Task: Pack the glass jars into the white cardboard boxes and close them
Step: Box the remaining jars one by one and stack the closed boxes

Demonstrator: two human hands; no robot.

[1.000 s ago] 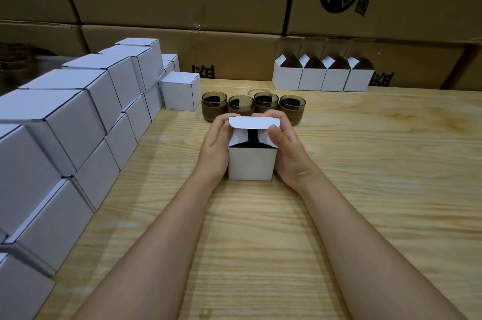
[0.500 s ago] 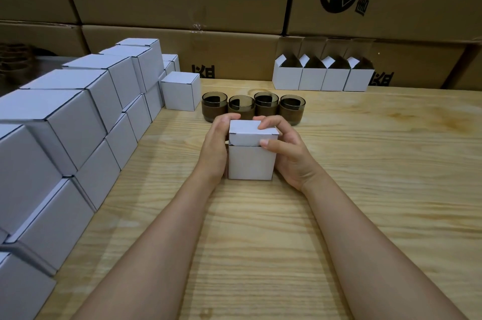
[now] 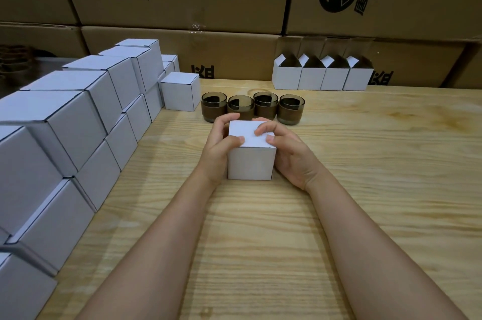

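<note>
lid (image 3: pixel 247 134), open a second ago, now sits flush: box closed. my left hand (image 3: pixel 219 147) and right hand (image 3: pixel 289 155) curl round the white cardboard box (image 3: pixel 250 163) between them; four glass jars (image 3: pixel 264 107) wait just beyond.

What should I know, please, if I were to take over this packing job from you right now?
Left hand and right hand both hold the white box in the middle of the table, pressing on its lid, which lies flat.
Done: closed boxes stacked at the left.
Left: four glass jars stand unpacked behind it; four open boxes wait at the back. Contents of the held box can't be seen.
</note>
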